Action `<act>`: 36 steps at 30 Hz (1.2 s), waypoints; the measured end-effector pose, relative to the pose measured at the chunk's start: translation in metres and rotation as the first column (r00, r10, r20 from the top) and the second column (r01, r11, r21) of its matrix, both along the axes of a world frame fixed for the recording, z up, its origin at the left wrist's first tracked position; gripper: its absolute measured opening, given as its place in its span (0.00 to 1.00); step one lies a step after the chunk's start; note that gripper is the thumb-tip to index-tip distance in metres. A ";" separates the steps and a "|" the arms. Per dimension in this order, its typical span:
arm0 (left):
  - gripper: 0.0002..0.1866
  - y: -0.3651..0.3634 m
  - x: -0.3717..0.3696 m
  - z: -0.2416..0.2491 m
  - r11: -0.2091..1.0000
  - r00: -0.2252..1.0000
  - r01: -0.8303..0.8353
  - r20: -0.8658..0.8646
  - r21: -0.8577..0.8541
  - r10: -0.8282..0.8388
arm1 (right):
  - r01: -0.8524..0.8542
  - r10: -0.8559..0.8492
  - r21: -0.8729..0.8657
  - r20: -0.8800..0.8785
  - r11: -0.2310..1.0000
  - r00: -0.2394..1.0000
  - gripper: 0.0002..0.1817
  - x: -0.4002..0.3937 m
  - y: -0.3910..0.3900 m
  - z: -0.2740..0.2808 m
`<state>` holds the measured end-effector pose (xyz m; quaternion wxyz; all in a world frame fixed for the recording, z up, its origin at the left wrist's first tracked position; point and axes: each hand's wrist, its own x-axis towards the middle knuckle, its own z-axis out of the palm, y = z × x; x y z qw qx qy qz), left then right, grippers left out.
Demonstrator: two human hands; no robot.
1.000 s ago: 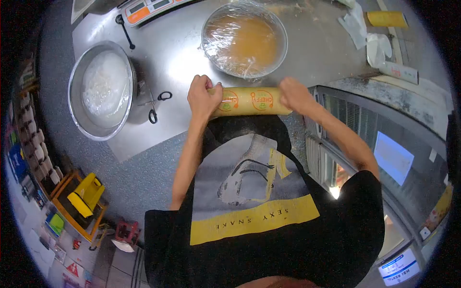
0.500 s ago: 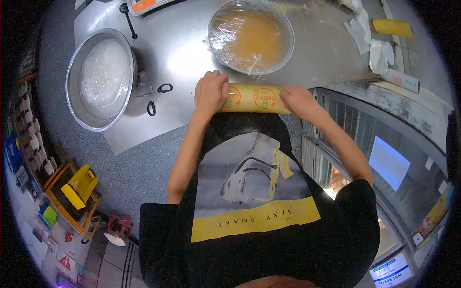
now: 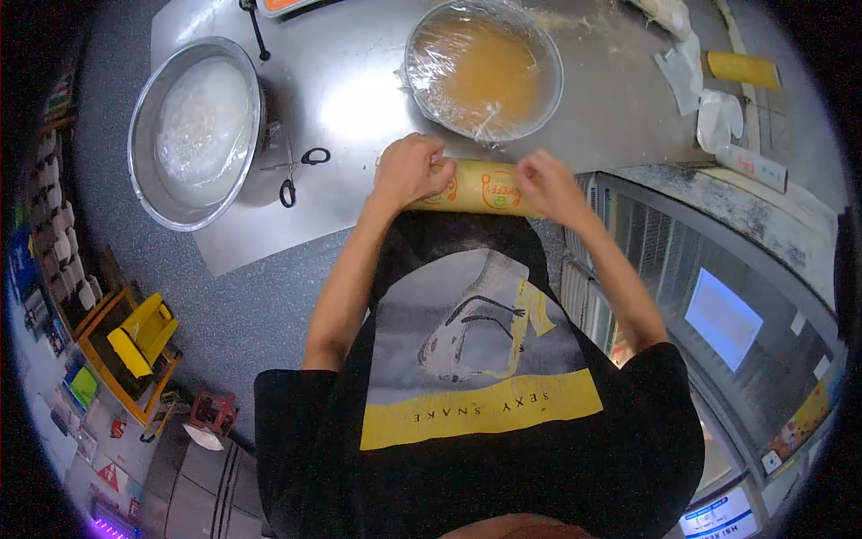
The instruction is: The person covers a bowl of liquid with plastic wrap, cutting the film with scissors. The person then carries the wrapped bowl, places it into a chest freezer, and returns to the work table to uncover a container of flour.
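Observation:
A yellow roll of plastic wrap (image 3: 489,187), printed with orange CHEFFY logos, lies crosswise at the table's front edge, against the black shirt. My left hand (image 3: 410,175) curls over its left part, with the thumb and fingertips on the film. Near the right end, the bent fingers of my right hand (image 3: 549,187) are pinched together at the roll's upper surface; whether they hold a film edge is too small to tell. Just beyond the roll stands a round bowl (image 3: 555,88) of orange-brown contents under clear wrap.
At left is a big metal basin (image 3: 135,148) with white contents. Black-handled scissors (image 3: 288,192) lie beside it, and an orange-edged device (image 3: 285,5) sits at the back. Another yellow roll (image 3: 743,69) is far right. A glass-doored cabinet (image 3: 664,234) stands right of me.
My right hand has shifted inward from the roll's right end, its fingers now pinched on top. My left hand's thumb has come round toward the middle. The view has shifted slightly.

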<state>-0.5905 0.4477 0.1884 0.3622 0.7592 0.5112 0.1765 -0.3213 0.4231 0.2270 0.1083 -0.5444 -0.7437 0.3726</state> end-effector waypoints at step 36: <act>0.28 -0.050 -0.014 0.040 0.951 0.936 -0.310 0.170 -0.011 0.307 | 0.295 -0.389 0.516 0.083 0.804 0.917 0.14 -0.015 -0.053 -0.011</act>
